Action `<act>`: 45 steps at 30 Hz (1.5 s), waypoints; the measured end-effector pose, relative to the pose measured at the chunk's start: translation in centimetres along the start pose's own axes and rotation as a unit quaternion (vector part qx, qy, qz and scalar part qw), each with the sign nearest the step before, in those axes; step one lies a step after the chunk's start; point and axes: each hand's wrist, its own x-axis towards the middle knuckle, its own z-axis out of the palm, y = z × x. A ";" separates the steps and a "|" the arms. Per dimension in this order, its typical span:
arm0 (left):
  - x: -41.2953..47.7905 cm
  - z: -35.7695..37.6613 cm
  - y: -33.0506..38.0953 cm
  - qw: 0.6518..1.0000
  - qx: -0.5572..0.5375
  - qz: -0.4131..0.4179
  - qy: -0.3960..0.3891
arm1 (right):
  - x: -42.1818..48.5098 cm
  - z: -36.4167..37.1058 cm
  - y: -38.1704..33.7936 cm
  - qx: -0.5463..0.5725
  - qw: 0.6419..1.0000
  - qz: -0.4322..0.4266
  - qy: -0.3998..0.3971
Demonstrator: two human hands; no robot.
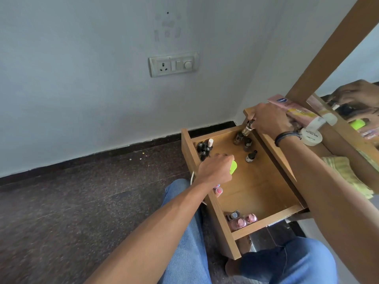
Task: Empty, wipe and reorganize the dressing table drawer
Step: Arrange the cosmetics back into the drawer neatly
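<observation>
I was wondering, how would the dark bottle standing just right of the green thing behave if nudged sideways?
The bottle looks tall and narrow, so it would probably tip rather than slide. It seems round, so it may roll across the drawer floor. It looks small, so it is likely light.

**Your drawer, pulled open with bottles set in its corners**

The wooden drawer [266, 223] stood pulled out beside your knees, its floor a plain light brown. In its far left corner you had a tight cluster of dark bottles [203, 149], with a white-capped bottle [210, 142] among them. Near the far right corner three small brown bottles [247, 144] stood upright, close together. Just above them your right hand [266, 121] pinched a gold bottle [247, 129], tilted. Your left hand [215, 169] gripped a bright green item [233, 167] over the floor near the left wall. In the near left corner pink polish bottles [240, 222] stood beside a grey bottle [233, 215]. A pink item [218, 190] lay against the left wall, partly hidden by your forearm.
</observation>
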 end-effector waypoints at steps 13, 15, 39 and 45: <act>0.5 -1.4 0.6 0.990 -0.116 -0.075 -0.022 | -2.1 -0.1 2.6 0.331 0.939 0.063 -0.072; 0.4 -1.7 0.6 0.990 -0.123 -0.076 -0.006 | -2.4 0.3 2.7 0.345 0.933 0.060 -0.083; 0.4 -1.4 0.6 0.994 -0.077 -0.071 -0.020 | -2.7 0.7 -0.2 0.113 0.991 0.040 0.059; 0.6 -0.9 0.2 0.996 -0.066 -0.066 -0.003 | -2.4 2.1 -1.4 -0.001 0.998 -0.001 0.063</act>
